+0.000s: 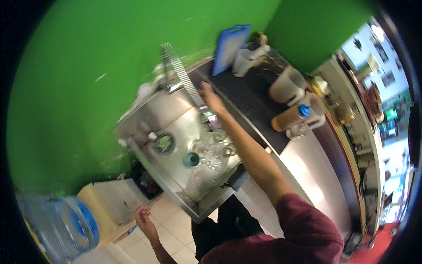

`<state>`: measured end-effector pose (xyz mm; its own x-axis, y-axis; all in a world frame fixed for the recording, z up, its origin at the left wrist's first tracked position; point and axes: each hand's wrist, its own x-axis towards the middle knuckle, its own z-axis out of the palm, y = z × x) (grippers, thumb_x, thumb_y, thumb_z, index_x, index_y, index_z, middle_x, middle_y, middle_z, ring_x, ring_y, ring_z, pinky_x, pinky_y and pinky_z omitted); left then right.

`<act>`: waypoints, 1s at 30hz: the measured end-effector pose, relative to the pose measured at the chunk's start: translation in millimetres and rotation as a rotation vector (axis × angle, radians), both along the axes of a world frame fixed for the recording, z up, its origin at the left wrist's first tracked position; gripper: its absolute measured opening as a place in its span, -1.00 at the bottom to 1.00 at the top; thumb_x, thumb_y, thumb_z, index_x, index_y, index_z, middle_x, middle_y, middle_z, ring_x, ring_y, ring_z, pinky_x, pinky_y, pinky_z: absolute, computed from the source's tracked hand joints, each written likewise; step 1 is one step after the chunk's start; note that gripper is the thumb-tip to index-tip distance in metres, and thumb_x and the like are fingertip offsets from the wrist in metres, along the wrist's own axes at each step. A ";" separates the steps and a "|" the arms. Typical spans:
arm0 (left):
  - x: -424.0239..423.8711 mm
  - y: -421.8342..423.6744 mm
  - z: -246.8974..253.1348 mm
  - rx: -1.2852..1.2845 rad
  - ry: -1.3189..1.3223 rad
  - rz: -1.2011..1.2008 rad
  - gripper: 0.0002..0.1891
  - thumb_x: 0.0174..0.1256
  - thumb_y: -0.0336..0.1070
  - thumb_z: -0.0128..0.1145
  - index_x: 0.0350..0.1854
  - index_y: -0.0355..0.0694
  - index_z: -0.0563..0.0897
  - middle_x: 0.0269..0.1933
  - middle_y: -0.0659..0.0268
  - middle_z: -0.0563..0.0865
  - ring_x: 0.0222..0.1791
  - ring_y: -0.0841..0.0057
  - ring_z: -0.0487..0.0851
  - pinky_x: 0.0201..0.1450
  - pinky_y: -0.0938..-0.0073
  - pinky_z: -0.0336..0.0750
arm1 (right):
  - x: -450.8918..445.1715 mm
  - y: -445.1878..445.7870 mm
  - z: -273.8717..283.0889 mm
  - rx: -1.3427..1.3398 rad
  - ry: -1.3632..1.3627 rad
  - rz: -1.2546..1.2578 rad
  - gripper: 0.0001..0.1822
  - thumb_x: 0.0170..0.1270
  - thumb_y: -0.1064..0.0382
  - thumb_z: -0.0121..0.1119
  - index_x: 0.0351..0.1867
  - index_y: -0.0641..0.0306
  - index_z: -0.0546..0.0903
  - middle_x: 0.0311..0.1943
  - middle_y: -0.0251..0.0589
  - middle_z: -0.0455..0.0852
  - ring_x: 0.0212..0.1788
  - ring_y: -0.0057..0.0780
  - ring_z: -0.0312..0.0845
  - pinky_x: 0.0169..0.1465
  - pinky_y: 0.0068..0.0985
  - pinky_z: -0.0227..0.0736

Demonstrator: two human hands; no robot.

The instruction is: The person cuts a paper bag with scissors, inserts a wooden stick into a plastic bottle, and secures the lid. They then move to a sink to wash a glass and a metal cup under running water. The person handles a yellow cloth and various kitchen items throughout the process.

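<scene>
A stainless steel sink lies before me, with a spring-coil faucet arching over it. My right hand reaches beside the faucet's spout end; blur hides whether its fingers grip anything. Under that arm, several clear glasses sit in the basin, seemingly among splashing water. A round teal item with a dark centre stands left of them. Farther left is the drain, with green matter in it. My left hand hangs over the floor, left of the sink, holding nothing, with its fingers loosely bent.
On the black counter mat stand a blue-edged cutting board, plastic jugs and a blue-capped bottle. A steel counter runs along the right. A blue-tinted water bottle and a pale box are at lower left.
</scene>
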<state>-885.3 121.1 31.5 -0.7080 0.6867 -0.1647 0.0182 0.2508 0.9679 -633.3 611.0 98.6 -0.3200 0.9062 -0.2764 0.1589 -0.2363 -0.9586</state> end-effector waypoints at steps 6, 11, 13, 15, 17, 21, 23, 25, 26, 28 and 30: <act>107.3 154.7 68.8 0.015 -0.119 -0.309 -0.67 0.71 -0.18 -0.01 0.28 -0.29 0.56 0.20 0.13 0.68 0.17 0.34 0.68 0.28 0.28 0.54 | -59.9 89.7 27.7 0.303 -0.290 0.316 -0.01 0.42 -0.61 -0.11 0.26 0.40 0.64 -0.18 0.07 0.80 -0.30 -0.20 0.72 -0.14 -0.23 0.66; 183.4 294.8 12.6 0.144 -0.786 -0.316 -0.51 0.71 -0.03 -0.09 0.45 -0.25 0.44 0.42 0.07 0.56 0.50 0.18 0.45 0.52 0.11 0.33 | -58.5 93.5 -6.2 0.335 0.126 0.276 -0.25 0.59 -0.27 0.02 0.48 0.36 0.41 0.23 0.17 0.65 0.43 0.07 0.47 0.47 -0.16 0.35; 182.9 337.0 -29.7 0.129 -0.840 -0.334 -0.49 0.71 0.00 -0.10 0.49 -0.22 0.41 0.48 0.08 0.51 0.53 0.15 0.41 0.55 0.12 0.30 | -55.4 98.0 -10.0 0.415 0.158 0.357 -0.27 0.63 -0.21 -0.02 0.55 0.32 0.34 0.42 0.22 0.51 0.55 0.10 0.31 0.55 -0.16 0.24; 156.4 353.6 -54.7 0.153 -0.776 -0.256 -0.47 0.72 0.00 -0.11 0.54 -0.20 0.36 0.51 0.09 0.46 0.51 0.13 0.42 0.52 0.23 0.36 | -60.5 34.7 -3.6 0.345 0.283 0.150 -0.26 0.65 -0.19 -0.06 0.60 0.31 0.25 0.53 0.21 0.35 0.61 0.07 0.20 0.62 -0.20 0.11; 171.3 372.2 -38.4 0.094 -0.880 -0.106 -0.45 0.73 0.04 -0.15 0.57 -0.17 0.34 0.56 0.15 0.41 0.54 0.14 0.39 0.56 0.24 0.30 | -32.7 -26.3 -36.0 0.252 0.251 0.008 -0.27 0.65 -0.14 -0.05 0.62 0.29 0.23 0.58 0.23 0.26 0.64 0.09 0.13 0.65 -0.21 0.05; 151.3 387.2 -52.9 -0.024 -0.777 0.059 -0.38 0.74 0.16 -0.26 0.65 -0.09 0.28 0.62 0.23 0.35 0.60 0.19 0.31 0.62 0.19 0.18 | -14.7 -117.7 -103.8 0.105 0.041 0.003 -0.25 0.63 -0.20 -0.10 0.64 0.23 0.20 0.63 0.15 0.17 0.66 0.07 0.06 0.66 -0.08 -0.03; 165.8 376.1 -53.4 -0.046 -0.629 -0.113 -0.26 0.68 0.29 -0.29 0.69 -0.07 0.19 0.68 0.28 0.25 0.67 0.24 0.18 0.66 0.12 0.08 | -20.8 -117.2 -124.0 0.069 -0.052 -0.005 -0.21 0.62 -0.25 -0.15 0.66 0.21 0.17 0.66 0.08 0.11 0.68 0.04 0.02 0.65 0.00 -0.08; 200.4 348.5 -33.5 0.040 -0.507 -0.316 -0.12 0.59 0.42 -0.23 0.73 -0.11 0.10 0.73 0.28 0.11 0.71 0.17 0.10 0.68 0.00 -0.02 | -25.1 -98.8 -131.1 -0.034 0.046 -0.030 -0.18 0.62 -0.31 -0.20 0.68 0.18 0.13 0.70 0.00 0.06 0.70 0.00 -0.02 0.65 0.08 -0.13; 213.8 340.4 -16.2 0.062 -0.626 -0.141 -0.15 0.62 0.37 -0.23 0.72 -0.15 0.12 0.72 0.29 0.15 0.70 0.23 0.11 0.69 0.12 0.00 | -31.5 -92.9 -124.4 -0.188 0.315 -0.055 -0.21 0.60 -0.27 -0.10 0.66 0.15 0.20 0.68 0.02 0.14 0.67 0.02 0.09 0.62 0.25 -0.05; 249.0 377.3 50.1 -0.054 -0.690 -0.133 -0.22 0.65 0.31 -0.24 0.72 -0.06 0.12 0.71 0.31 0.17 0.70 0.28 0.12 0.69 0.12 0.01 | -82.3 -114.8 -157.7 0.069 0.603 -0.486 -0.22 0.65 -0.29 -0.27 0.70 0.09 0.12 0.72 -0.09 0.01 0.73 -0.03 -0.12 0.69 0.05 -0.20; 232.2 383.7 68.9 -0.101 -0.739 -0.097 -0.25 0.66 0.29 -0.24 0.73 -0.01 0.12 0.72 0.33 0.17 0.71 0.30 0.11 0.68 0.08 0.02 | -110.8 -128.2 -149.6 0.181 0.244 -0.480 -0.24 0.66 -0.30 -0.33 0.70 0.04 0.13 0.72 -0.15 0.03 0.73 -0.04 -0.13 0.70 0.03 -0.23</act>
